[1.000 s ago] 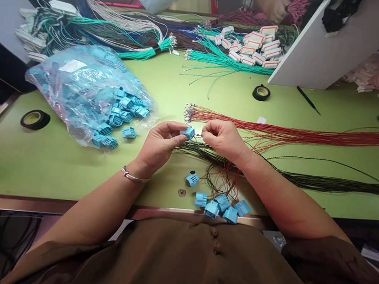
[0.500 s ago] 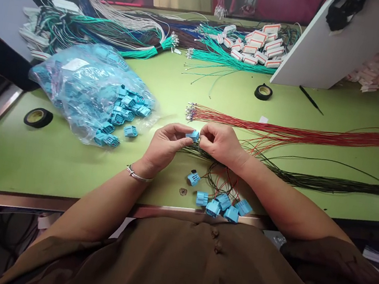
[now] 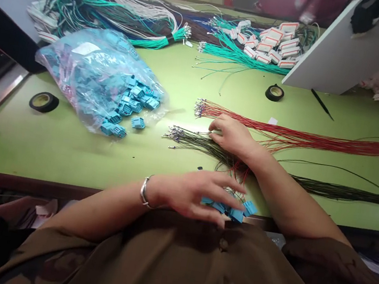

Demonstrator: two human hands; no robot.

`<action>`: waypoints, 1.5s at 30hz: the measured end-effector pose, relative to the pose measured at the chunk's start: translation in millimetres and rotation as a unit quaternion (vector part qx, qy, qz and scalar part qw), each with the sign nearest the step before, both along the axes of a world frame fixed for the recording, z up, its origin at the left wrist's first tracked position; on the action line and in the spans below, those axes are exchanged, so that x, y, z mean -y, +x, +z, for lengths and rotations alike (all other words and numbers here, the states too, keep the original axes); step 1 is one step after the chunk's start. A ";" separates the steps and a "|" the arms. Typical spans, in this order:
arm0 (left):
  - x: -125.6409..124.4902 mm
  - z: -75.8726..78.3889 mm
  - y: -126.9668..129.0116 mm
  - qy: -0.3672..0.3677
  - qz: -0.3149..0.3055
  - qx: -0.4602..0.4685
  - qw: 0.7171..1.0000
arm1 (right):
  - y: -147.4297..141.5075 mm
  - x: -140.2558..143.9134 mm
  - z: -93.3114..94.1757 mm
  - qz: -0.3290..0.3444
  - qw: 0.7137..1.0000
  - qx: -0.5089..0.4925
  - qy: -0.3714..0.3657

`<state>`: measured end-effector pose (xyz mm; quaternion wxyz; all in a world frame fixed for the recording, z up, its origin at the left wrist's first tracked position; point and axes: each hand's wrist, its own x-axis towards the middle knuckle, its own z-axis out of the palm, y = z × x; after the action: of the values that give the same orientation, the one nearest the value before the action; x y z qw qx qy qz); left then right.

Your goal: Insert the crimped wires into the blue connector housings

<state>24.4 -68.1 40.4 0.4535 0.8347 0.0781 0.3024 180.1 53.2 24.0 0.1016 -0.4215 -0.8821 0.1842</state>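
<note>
Left hand: the left hand point(image 3: 195, 194) lies flat at the near table edge, fingers spread and blurred, over the wired blue connectors point(image 3: 232, 210); whether it grips one I cannot tell.
Right hand: the right hand point(image 3: 232, 134) rests on the dark wire bundle point(image 3: 330, 189), fingertips curled down onto the strands near their terminal ends; a pinch on a single wire cannot be made out.
Hidden: most of the wired blue connectors sit under the left palm, and only a few corners show at its right side. The short red and dark leads behind them are crossed by the right forearm.
Cut off: the red wire bundle point(image 3: 321, 137) and the dark wire bundle both run out of frame to the right.
Edges: the wired blue connectors lie right at the front lip of the green table point(image 3: 63, 155), touching the person's brown garment line.
Open room: bare green surface stretches left of the hands, between the bag of blue connectors point(image 3: 95, 73) and the front edge; a tape roll point(image 3: 43, 101) sits near the left edge.
</note>
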 end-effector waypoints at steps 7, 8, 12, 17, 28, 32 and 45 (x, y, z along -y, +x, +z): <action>-10.3 10.1 -29.2 0.021 0.222 0.009 0.975 | -23.4 7.1 -12.6 -0.033 0.993 0.082 0.082; -16.7 13.4 -49.0 0.019 0.355 -0.004 0.935 | -23.3 5.0 -14.7 -0.042 0.993 0.069 0.082; -36.1 22.4 -134.3 -0.013 0.699 -0.190 0.689 | -21.3 -2.9 -23.6 -0.103 0.992 -0.020 0.070; -45.2 13.1 -166.7 -0.066 0.613 -0.391 0.684 | -20.1 -3.8 -31.2 -0.096 0.991 -0.032 0.090; -48.0 15.4 -150.6 -0.036 0.635 -0.343 0.692 | -18.5 0.9 -18.2 -0.088 0.986 -0.034 0.137; -40.2 26.3 -130.9 -0.087 0.639 -0.152 0.749 | -22.0 11.4 -5.0 -0.046 0.992 -0.032 0.111; -49.0 14.6 -107.8 -0.363 0.488 0.115 0.785 | -75.8 60.6 -9.5 0.077 0.993 0.089 0.028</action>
<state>-83.4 -19.2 55.0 0.5211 0.4180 0.5263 0.5261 104.3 -7.3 14.5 0.0204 -0.3638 -0.9224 0.1283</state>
